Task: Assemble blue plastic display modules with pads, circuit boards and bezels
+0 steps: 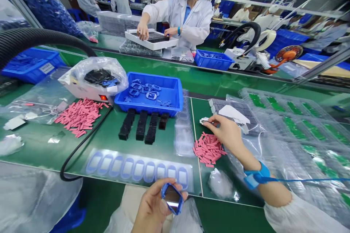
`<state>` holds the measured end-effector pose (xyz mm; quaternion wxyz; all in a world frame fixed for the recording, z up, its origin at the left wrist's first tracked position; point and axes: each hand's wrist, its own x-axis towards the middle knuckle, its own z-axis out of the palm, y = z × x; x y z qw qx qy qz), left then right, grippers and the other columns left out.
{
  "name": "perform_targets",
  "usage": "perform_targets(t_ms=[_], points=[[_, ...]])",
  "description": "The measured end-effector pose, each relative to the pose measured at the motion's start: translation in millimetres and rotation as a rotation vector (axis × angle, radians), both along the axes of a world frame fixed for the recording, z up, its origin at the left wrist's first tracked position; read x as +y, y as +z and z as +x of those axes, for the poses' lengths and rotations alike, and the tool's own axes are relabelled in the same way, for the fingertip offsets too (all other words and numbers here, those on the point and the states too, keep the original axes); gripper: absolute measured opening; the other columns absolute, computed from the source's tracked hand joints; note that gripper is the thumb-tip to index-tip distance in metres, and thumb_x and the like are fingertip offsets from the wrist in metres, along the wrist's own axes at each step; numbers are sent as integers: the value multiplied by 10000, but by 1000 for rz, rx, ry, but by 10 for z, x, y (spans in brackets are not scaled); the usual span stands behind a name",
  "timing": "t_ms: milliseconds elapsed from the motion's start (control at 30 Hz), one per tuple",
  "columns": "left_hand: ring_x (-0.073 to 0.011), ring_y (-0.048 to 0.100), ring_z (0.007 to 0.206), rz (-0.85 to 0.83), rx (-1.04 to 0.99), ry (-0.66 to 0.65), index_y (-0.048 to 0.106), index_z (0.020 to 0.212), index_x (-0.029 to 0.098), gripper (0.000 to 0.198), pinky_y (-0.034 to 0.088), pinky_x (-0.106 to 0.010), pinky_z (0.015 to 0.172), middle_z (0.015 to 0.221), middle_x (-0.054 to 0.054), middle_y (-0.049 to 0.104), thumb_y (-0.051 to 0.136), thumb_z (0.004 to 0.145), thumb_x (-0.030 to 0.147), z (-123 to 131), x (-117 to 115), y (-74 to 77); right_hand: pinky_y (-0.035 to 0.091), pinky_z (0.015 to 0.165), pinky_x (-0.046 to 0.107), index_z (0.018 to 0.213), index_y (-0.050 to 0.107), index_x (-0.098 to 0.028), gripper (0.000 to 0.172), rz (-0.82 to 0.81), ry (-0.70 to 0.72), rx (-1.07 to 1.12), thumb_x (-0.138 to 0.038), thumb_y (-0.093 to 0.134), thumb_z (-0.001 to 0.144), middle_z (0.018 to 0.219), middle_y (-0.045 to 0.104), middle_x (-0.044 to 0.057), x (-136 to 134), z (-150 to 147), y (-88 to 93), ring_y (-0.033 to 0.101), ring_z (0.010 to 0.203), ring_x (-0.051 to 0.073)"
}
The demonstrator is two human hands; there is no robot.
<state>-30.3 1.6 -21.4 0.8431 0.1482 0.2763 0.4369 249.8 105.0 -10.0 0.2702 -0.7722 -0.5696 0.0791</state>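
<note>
My left hand [153,204] is wrapped round a blue frame [172,199] with a dark glossy face, in front of the table's near edge. To the right, the fingers of my right hand [222,127] are pinched at a small white piece [205,120], just above a heap of pink strips [209,148]. A blue band circles my right wrist. Between the hands and the tray lies a clear sheet [136,168] with a row of oval blue-rimmed pieces. Dark flat parts [141,125] stand in several stacks beside the blue tray [149,111].
A second pink heap [79,114] lies left, beside a bag-lined box [93,93] and a black cable [82,145]. Clear trays with green parts [295,123] cover the right. Across the bench, a person handles a white tray [150,43].
</note>
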Motion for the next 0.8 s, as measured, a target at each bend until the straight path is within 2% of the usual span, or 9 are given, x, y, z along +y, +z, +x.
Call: perform_targets(t_ms=[100, 200, 333, 400, 500, 567, 667, 733, 800], points=[[-242, 707, 860, 25, 26, 14, 761, 915, 228, 375, 518, -353, 854, 871, -65, 758, 823, 586, 397, 1, -36, 1, 488, 649, 350, 793, 632, -192, 404, 21, 91, 205, -591, 580, 757, 765, 694, 80, -145, -79, 99, 653, 735, 232], [-277, 652, 1035, 108, 106, 14, 765, 905, 239, 374, 475, -368, 934, 1016, -97, 747, 798, 603, 456, 26, -59, 11, 546, 575, 315, 883, 648, -173, 482, -45, 252, 430, -630, 576, 746, 711, 717, 69, -422, -320, 202, 679, 622, 198], [-310, 439, 1297, 284, 201, 13, 773, 858, 254, 383, 308, -392, 1081, 1301, -98, 611, 766, 600, 538, 117, -93, 54, 532, 470, 249, 863, 676, -174, 376, -257, 440, 929, -533, 627, 765, 599, 700, 32, -850, -741, 278, 661, 507, 157], [-309, 496, 1244, 326, 188, -8, 777, 836, 272, 365, 330, -387, 1056, 1335, -84, 583, 780, 581, 534, 174, -124, 82, 518, 484, 210, 819, 668, -175, 283, -363, 462, 1230, -454, 664, 768, 591, 690, 15, -1007, -898, 287, 648, 501, 121], [-257, 669, 909, 350, 91, -49, 776, 850, 268, 355, 482, -383, 852, 1389, -98, 519, 768, 606, 526, 249, -188, 131, 438, 426, 143, 683, 609, -154, 328, -427, 404, 1466, -465, 684, 751, 521, 634, -9, -1144, -1025, 265, 576, 429, 65], [-206, 674, 750, 359, 14, -46, 765, 895, 274, 335, 512, -380, 746, 1397, -108, 496, 735, 661, 512, 284, -232, 163, 368, 372, 124, 615, 556, -144, 415, -467, 373, 1502, -523, 674, 736, 463, 582, -18, -1187, -1057, 238, 506, 368, 42], [-198, 668, 719, 366, -50, -20, 746, 945, 302, 291, 519, -379, 711, 1304, -107, 559, 707, 714, 473, 302, -275, 191, 312, 332, 136, 587, 504, -157, 490, -536, 380, 1462, -610, 630, 725, 425, 535, -26, -1216, -1054, 218, 419, 315, 32], [-220, 671, 759, 341, -55, -25, 752, 925, 283, 303, 517, -380, 728, 1243, -110, 595, 715, 699, 483, 288, -277, 193, 320, 339, 151, 580, 490, -170, 506, -531, 427, 1344, -639, 581, 745, 431, 536, -16, -1226, -1023, 245, 429, 330, 46], [-280, 654, 931, 268, -29, -33, 764, 868, 241, 349, 491, -387, 831, 1201, -117, 626, 744, 646, 509, 258, -263, 188, 366, 375, 169, 588, 522, -174, 461, -387, 444, 1065, -590, 576, 780, 461, 558, -4, -1238, -966, 311, 475, 382, 70]])
